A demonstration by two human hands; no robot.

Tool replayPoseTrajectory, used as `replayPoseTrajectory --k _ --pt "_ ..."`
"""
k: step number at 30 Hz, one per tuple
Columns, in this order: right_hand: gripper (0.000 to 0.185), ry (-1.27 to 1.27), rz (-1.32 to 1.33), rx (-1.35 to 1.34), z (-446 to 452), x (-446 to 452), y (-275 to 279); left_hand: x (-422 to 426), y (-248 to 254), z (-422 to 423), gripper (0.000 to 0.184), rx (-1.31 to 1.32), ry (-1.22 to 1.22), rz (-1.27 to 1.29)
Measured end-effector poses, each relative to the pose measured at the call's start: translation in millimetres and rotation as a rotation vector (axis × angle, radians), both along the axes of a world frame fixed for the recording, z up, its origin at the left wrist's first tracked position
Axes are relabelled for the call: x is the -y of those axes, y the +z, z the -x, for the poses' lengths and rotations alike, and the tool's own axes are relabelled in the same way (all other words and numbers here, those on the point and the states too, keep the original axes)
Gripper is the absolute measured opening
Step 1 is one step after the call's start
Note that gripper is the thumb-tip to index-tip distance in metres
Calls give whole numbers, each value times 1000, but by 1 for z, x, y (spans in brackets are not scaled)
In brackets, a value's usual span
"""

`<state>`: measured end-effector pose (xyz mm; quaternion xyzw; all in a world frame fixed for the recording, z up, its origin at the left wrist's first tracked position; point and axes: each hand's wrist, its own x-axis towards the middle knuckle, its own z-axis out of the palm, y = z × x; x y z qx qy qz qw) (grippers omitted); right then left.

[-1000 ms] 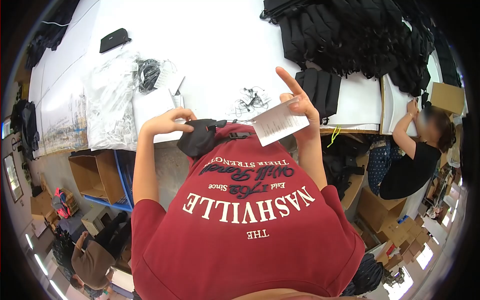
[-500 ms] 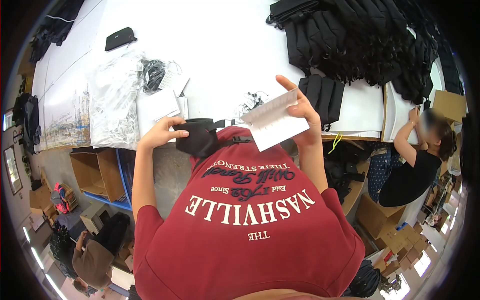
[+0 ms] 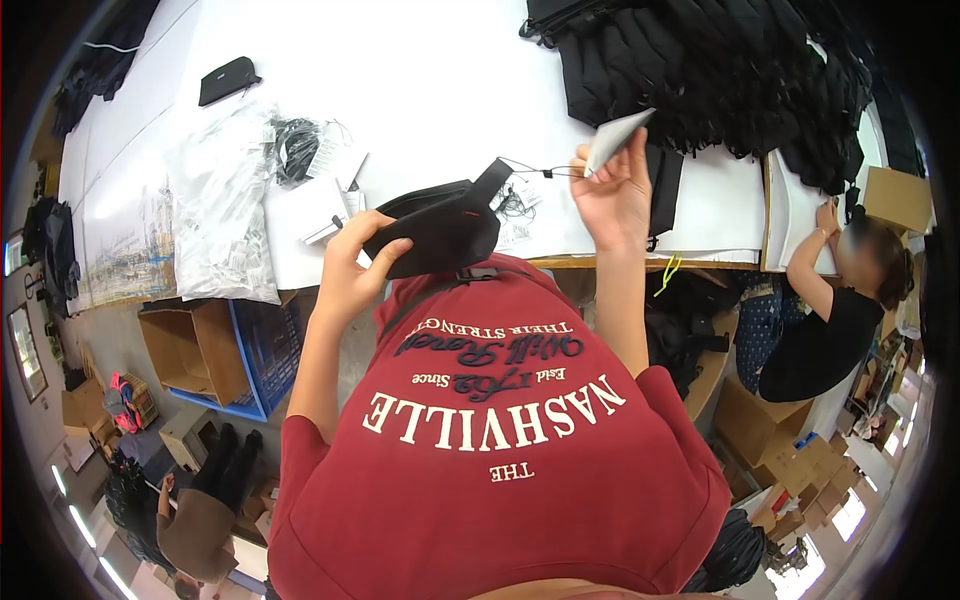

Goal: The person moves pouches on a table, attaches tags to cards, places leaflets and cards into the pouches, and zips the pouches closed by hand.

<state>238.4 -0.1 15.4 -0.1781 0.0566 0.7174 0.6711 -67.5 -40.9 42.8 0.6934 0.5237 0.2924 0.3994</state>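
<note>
My left hand (image 3: 365,258) grips one end of a black pouch (image 3: 440,232), thumb in front and fingers behind, at the table's near edge. The pouch's top looks open, and a strap end sticks up at its right. A thin black cord (image 3: 547,173) runs from that strap end to the white tag (image 3: 618,138), which my right hand (image 3: 612,190) pinches to the right of the pouch and higher. On the table (image 3: 420,90) behind the pouch lies a small tangle of black cords (image 3: 517,203).
A clear plastic bag of labels (image 3: 225,200), coiled black cords (image 3: 297,150) and a small black case (image 3: 229,80) lie at the left. Black bags (image 3: 690,75) are heaped at the right, near another person (image 3: 825,330). Below left stands a cardboard box (image 3: 195,350).
The pouch has moved up and right, turning to show its opening. My right hand has raised the tag, and the cord between them is now stretched out.
</note>
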Motion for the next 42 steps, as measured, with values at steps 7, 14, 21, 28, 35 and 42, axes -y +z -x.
replayPoseTrajectory --k 7,14,21,28,35,42 --pt "28 167 176 -166 41 -3 -9 3 17 -11 12 -152 3 -263" --pt "22 346 -43 -218 44 -2 -17 7 11 -11 11 -190 -9 -301" --pt "29 212 168 -105 48 -10 2 7 9 -11 12 -204 -25 -316" --pt "25 94 203 128 49 -28 -24 7 10 -18 14 -206 -182 -309" --pt "45 134 228 443 63 -20 0 7 11 -22 13 -168 -194 -269" --pt "31 80 198 516 64 -15 0 6 13 -24 13 -165 -191 -250"
